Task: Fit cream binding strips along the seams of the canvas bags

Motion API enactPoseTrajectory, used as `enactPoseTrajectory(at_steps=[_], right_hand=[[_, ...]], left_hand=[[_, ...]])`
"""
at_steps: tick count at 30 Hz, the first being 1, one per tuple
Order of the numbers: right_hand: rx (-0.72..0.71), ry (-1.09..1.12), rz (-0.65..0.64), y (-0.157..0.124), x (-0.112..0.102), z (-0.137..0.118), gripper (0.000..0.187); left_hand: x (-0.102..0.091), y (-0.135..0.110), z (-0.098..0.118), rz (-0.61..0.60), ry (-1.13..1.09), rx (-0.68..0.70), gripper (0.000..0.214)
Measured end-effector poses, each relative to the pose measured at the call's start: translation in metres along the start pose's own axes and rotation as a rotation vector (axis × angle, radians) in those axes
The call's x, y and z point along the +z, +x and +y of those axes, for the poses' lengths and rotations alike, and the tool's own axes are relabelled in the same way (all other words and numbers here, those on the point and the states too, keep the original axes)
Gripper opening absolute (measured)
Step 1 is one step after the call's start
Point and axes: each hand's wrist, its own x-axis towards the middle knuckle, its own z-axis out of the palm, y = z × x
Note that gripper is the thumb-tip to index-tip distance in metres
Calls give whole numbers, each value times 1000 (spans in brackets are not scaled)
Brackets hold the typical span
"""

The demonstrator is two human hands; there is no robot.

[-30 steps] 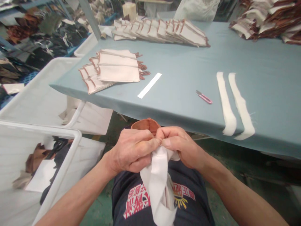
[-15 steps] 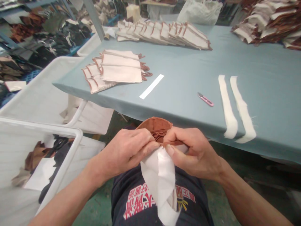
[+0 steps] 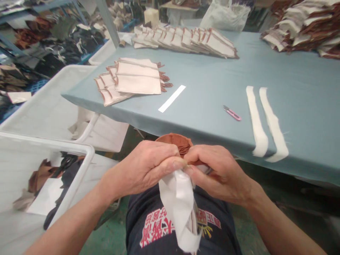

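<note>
Close in front of my body, a brown and off-white fabric pouch (image 3: 174,140) is pinched at its edge between both hands. My left hand (image 3: 148,166) is closed on it, thumb pressed over the white fabric at the edge. My right hand (image 3: 217,170) pinches the same edge just to the right, the two thumb tips nearly touching. A white fabric strip (image 3: 183,209) hangs down from the pinch point over a dark printed apron (image 3: 159,226). Gathered brown folds show inside the pouch opening. The fingertips under the fabric are hidden.
On the blue-grey table (image 3: 207,81) lie a small pile of pouches (image 3: 138,78), a white paper strip (image 3: 172,98), pink thread snips (image 3: 232,113) and two cream strips (image 3: 257,124). A pouch row (image 3: 183,39) runs behind. White bins (image 3: 90,152) stand at the left.
My left thumb has moved right and forward over the pouch edge, covering the place where the strip meets it. The hanging strip has shifted slightly left.
</note>
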Motion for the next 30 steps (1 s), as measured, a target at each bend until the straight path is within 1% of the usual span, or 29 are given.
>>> enactPoseTrajectory(at_steps=[5,7,10,12,15,17,19,22,24,27,30], right_hand=[[48,-75,-9,-2,-5,-2,22],[67,-100,-9,-4,-7,-3,24],[106,-105,-25,-5,-12,0,23],[162,-33,-81,-4,-15,3,20],[247,147,-218,0,-19,9,16],[244,191,-266,3,-21,11,16],[213,163,-266,5,-22,12,17],[193,120,-259,9,-23,12,16],[187,123,-252,13,-22,14,14],[161,207,-263,21,-19,18,15],[175,321,-263,27,-15,22,20]], left_hand=[[-6,18,5,-87,-128,-120,44],[-4,22,3,-106,-228,-172,47],[2,25,-5,-138,-377,-235,48],[6,24,-12,-172,-456,-261,47],[9,19,-22,-214,-551,-293,46],[8,16,-25,-221,-551,-298,45],[5,14,-23,-214,-457,-263,42],[-1,12,-16,-185,-242,-178,35],[-2,11,-9,-159,-177,-138,35],[2,7,-2,-79,-218,-109,36],[9,1,-1,32,-373,-154,40]])
